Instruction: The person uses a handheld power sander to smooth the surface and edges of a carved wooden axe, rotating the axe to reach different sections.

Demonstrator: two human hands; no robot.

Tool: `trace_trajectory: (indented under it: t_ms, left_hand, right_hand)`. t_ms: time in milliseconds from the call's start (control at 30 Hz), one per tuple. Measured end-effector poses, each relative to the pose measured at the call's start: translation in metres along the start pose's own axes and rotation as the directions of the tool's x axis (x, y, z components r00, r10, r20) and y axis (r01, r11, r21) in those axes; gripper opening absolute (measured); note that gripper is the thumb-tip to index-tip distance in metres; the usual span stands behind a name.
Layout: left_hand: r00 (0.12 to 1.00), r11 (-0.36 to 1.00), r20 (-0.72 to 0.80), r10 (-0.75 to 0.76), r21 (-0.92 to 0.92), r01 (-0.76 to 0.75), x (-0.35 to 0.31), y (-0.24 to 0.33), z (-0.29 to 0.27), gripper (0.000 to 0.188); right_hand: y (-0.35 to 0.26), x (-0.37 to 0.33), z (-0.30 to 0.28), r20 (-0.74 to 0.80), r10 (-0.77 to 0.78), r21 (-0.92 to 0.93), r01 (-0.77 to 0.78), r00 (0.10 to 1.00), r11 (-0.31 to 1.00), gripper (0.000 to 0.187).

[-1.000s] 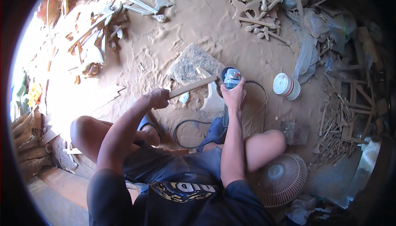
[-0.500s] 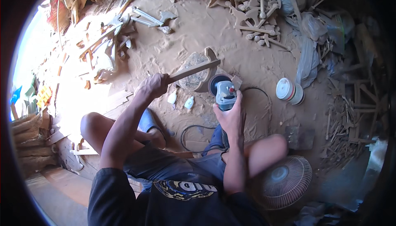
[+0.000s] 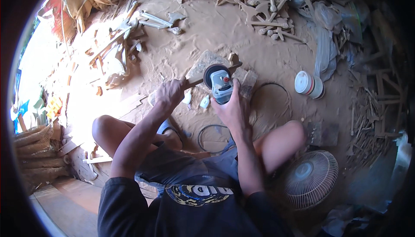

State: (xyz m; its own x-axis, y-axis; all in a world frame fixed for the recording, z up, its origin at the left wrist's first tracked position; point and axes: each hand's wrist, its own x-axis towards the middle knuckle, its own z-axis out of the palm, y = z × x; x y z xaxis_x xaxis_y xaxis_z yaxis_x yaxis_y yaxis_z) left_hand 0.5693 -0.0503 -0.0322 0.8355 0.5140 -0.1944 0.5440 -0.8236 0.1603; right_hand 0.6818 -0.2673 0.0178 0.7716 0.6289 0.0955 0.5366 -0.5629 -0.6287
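Observation:
My left hand (image 3: 170,93) is closed round the near end of a long wooden piece (image 3: 194,81), which points away to the right. My right hand (image 3: 234,109) grips an angle grinder (image 3: 221,82) with a dark round disc (image 3: 209,73). The disc lies over the middle of the wooden piece, hiding part of it; contact between them cannot be made out. Beneath both is a flat, dusty stone-like block (image 3: 202,61). Two small pale bottle-shaped things (image 3: 204,102) lie on the ground close to my left hand.
Carved wooden parts are heaped at the far side (image 3: 263,14) and far left (image 3: 114,51). A white lidded tub (image 3: 309,85) lies to the right. A round fan (image 3: 310,178) stands by my right knee. A dark cable (image 3: 283,88) curls over the sandy ground.
The grinder has moved left and farther away, over the wooden piece. The wooden piece has turned in my left hand, and its curved end is now mostly hidden. Both hands keep their grip.

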Motion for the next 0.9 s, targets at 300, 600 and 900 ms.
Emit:
trace_trajectory:
  t_ms: [300, 600, 900]
  left_hand:
    - [0.999, 0.994, 0.037, -0.019, 0.111, 0.015, -0.01, 0.009, 0.007, 0.012]
    - [0.998, 0.998, 0.043, -0.054, 0.04, 0.053, -0.004, -0.004, 0.018, 0.014]
    - [0.991, 0.992, 0.091, -0.094, 0.092, 0.085, 0.004, -0.016, 0.034, 0.014]
  right_hand:
    - [0.007, -0.005, 0.005, -0.04, 0.1, -0.102, -0.104, 0.994, 0.989, 0.09]
    - [0.03, -0.015, 0.012, -0.011, 0.115, 0.323, -0.106, 0.993, 0.94, 0.094]
    - [0.035, -0.012, 0.024, 0.061, 0.099, 0.447, -0.116, 0.993, 0.887, 0.087]
